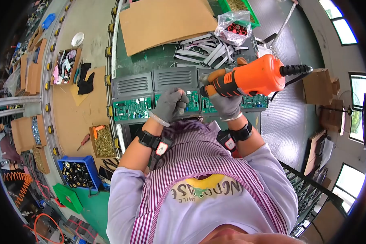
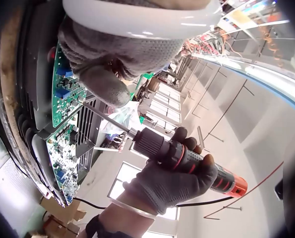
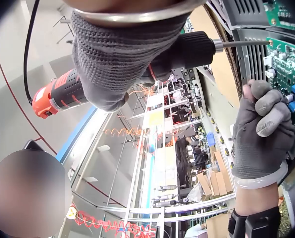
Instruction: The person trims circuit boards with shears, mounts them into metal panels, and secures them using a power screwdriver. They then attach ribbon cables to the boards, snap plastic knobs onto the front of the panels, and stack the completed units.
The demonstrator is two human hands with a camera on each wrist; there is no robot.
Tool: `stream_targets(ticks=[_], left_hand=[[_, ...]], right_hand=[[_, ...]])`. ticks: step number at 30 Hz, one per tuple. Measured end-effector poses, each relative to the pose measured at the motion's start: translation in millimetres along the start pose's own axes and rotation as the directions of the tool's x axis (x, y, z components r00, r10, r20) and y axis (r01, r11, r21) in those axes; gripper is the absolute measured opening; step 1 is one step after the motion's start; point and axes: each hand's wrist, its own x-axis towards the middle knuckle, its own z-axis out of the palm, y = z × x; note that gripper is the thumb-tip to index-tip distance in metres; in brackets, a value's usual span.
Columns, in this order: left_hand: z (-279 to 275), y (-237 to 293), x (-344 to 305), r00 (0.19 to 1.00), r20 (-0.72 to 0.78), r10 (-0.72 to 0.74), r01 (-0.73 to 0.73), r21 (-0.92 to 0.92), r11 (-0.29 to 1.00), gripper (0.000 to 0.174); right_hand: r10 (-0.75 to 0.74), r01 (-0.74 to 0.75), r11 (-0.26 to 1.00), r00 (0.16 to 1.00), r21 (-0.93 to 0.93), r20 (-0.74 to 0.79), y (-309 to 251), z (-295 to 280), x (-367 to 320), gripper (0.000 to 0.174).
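Observation:
My gloved right hand [image 1: 225, 106] grips an orange and black electric screwdriver [image 1: 256, 77] round its black body. Its long thin bit [image 3: 244, 44] reaches the corner of a green circuit board [image 3: 286, 67] in the right wrist view. Several such boards lie in a row on the bench, each beside a grey slotted housing panel [image 1: 132, 85]. My gloved left hand [image 1: 168, 106] is held close over the boards, fingers curled in and thumb [image 2: 105, 89] near the bit. The inside of that hand is mostly hidden, and I cannot tell if small parts are in it.
Beyond the panels lie white straps [image 1: 207, 51], a clear bag of red and black parts [image 1: 233, 30] and a cardboard sheet [image 1: 166, 24]. To the left stand a box of small brass-coloured pieces [image 1: 104, 142] and a blue bin [image 1: 79, 173], beside a roller track.

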Motion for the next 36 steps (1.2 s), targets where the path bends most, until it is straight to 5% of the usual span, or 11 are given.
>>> stream_targets(ticks=[11, 14, 20, 25, 36], left_hand=[[3.0, 1.2, -1.1, 0.999, -0.014, 0.031, -0.032, -0.072, 0.997, 0.006], [1.3, -2.3, 0.8, 0.999, -0.020, 0.042, -0.043, -0.038, 0.998, 0.007], [10.5, 2.2, -7.5, 0.998, -0.051, 0.035, -0.030, 0.087, 0.996, 0.013], [30.6, 2.7, -20.2, 0.999, 0.023, 0.041, -0.042, 0.024, 0.999, 0.020], [39.1, -13.4, -27.1, 0.987, 0.145, -0.062, 0.087, -0.177, 0.980, 0.026]], right_hand=[[0.042, -0.047, 0.983, 0.999, 0.180, 0.030, -2.9, 6.7, 5.6, 0.014], [0.023, -0.028, 0.996, 0.998, 0.089, 0.058, -1.1, 5.1, 5.9, 0.016], [0.134, -0.084, 0.877, 0.988, 0.473, -0.073, -22.1, -4.4, 6.4, 0.015], [-0.091, 0.091, 0.731, 0.995, 0.676, -0.035, -31.2, -17.3, -3.4, 0.022], [-0.157, 0.139, 0.653, 0.987, 0.744, -0.047, -30.6, -34.8, -22.3, 0.027]])
